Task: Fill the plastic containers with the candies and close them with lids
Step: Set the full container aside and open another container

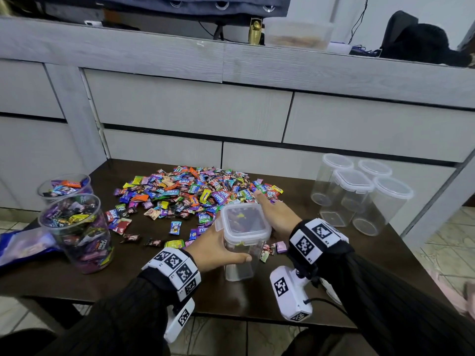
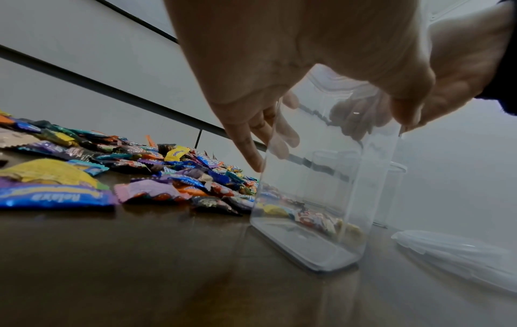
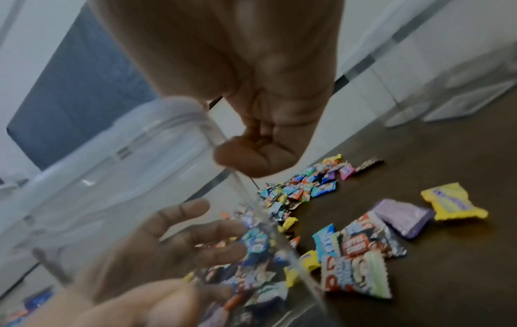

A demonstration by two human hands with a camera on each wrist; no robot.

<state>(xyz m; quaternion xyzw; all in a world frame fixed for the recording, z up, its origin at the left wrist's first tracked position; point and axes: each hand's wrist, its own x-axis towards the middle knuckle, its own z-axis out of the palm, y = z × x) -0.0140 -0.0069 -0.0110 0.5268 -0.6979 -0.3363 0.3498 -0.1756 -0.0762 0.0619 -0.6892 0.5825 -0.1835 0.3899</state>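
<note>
left hand (image 1: 218, 246) fingers wrapped round square container (image 1: 243, 249) | right hand (image 1: 276, 214) fingers straight against its far side | light, empty, slick, tippy; your grip belongs mid-wall | candies (image 1: 195, 191) beyond fingers

Square clear container (image 1: 240, 255) upright at desk front, lid (image 1: 245, 223) on top; candies (image 1: 195, 194) heaped behind; five lidded empties (image 1: 359, 194) right.

The head view looks down from above at the counter (image 1: 154, 273). Both wrist views sit low and close, facing along each hand toward the clear container (image 2: 321, 188) and candies (image 3: 358, 254), which all three share.
</note>
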